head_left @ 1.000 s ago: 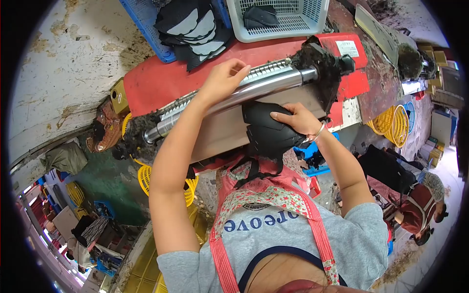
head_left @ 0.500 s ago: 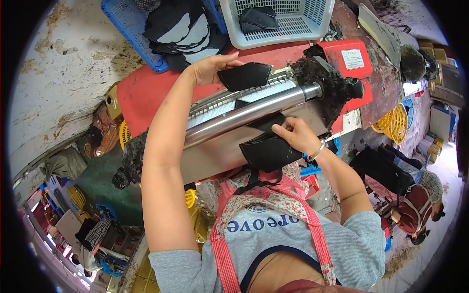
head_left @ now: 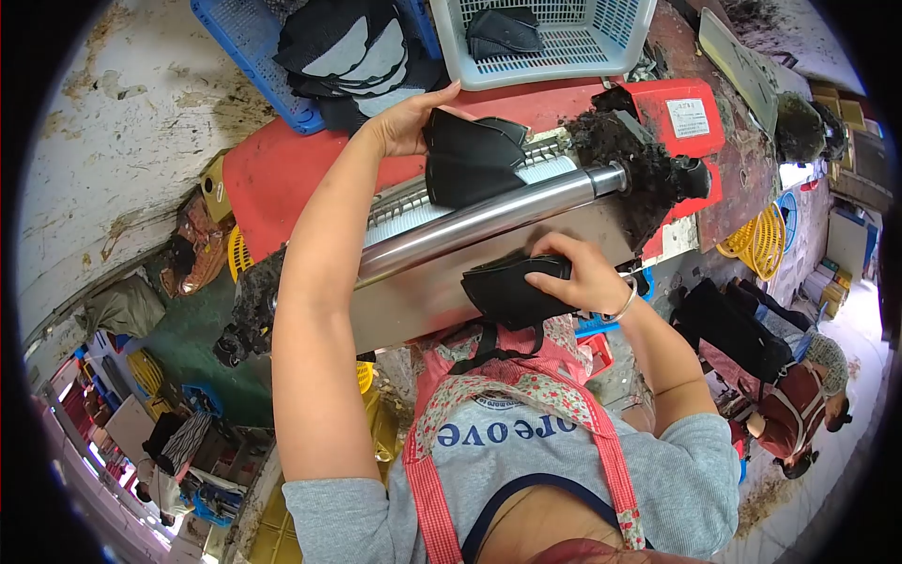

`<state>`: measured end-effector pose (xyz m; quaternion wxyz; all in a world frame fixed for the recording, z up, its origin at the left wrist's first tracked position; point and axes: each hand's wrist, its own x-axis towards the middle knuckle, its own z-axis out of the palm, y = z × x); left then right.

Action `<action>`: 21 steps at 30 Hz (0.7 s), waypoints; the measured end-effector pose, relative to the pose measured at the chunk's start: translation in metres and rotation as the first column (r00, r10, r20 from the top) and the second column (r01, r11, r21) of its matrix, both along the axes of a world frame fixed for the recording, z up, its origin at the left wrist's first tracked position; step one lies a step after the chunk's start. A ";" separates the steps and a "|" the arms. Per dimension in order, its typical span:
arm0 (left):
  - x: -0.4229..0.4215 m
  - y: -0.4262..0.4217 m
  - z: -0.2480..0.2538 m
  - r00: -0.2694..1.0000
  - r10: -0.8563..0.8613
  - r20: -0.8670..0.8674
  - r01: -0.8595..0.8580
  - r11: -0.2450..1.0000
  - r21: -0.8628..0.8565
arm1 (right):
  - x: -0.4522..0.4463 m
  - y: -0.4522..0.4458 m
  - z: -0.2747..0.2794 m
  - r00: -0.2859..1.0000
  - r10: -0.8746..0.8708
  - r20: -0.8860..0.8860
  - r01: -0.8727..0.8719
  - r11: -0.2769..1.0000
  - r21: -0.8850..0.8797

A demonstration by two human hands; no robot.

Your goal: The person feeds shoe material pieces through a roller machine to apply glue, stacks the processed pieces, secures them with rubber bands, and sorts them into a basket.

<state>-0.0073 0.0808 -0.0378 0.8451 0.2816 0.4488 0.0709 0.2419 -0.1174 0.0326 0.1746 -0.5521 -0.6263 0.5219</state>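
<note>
My left hand is beyond the shiny metal roller, its fingers closed behind a couple of black leather-like cut pieces. These pieces overlap and hang over the white slatted bed behind the roller. On the near side, my right hand grips a small stack of similar black pieces between thumb and fingers. That stack lies over the machine's bare metal plate. Part of the left fingers is hidden by the pieces.
A blue basket of black pieces with grey patches and a white basket with a few black pieces stand behind the machine. Dark grime coats its right end. At right is another person.
The black piece at the roller has come through to the far side, and my left hand now holds it with the earlier one. My right thumb and fingers have shifted back onto the stack.
</note>
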 end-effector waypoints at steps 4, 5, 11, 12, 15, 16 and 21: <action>0.001 0.001 -0.003 1.000 -0.001 0.029 0.001 1.000 -0.002 | -0.001 0.001 -0.004 0.998 -0.028 0.056 0.032 0.997 -0.074; 0.001 0.000 -0.001 1.000 0.004 0.024 -0.004 1.000 0.004 | -0.002 0.002 -0.005 0.993 -0.062 0.099 0.073 0.991 -0.115; -0.002 0.003 -0.007 0.999 -0.010 0.034 0.010 1.000 -0.012 | 0.000 0.001 -0.004 0.990 -0.081 0.119 0.096 0.987 -0.128; -0.003 0.003 -0.007 0.999 -0.020 0.033 0.021 1.000 -0.021 | 0.001 -0.001 -0.003 0.996 -0.054 0.076 0.059 0.995 -0.076; -0.002 0.003 -0.008 1.000 -0.001 0.009 0.001 1.000 -0.012 | 0.001 -0.004 -0.009 0.990 -0.100 0.103 0.110 0.989 -0.103; -0.001 0.004 -0.008 1.000 -0.006 0.017 0.006 1.000 -0.014 | 0.001 -0.005 -0.012 0.982 -0.133 0.137 0.153 0.978 -0.141; 0.000 0.003 -0.002 1.000 -0.007 0.026 0.007 1.000 -0.021 | 0.000 -0.003 -0.002 0.998 -0.062 0.021 0.064 0.989 -0.132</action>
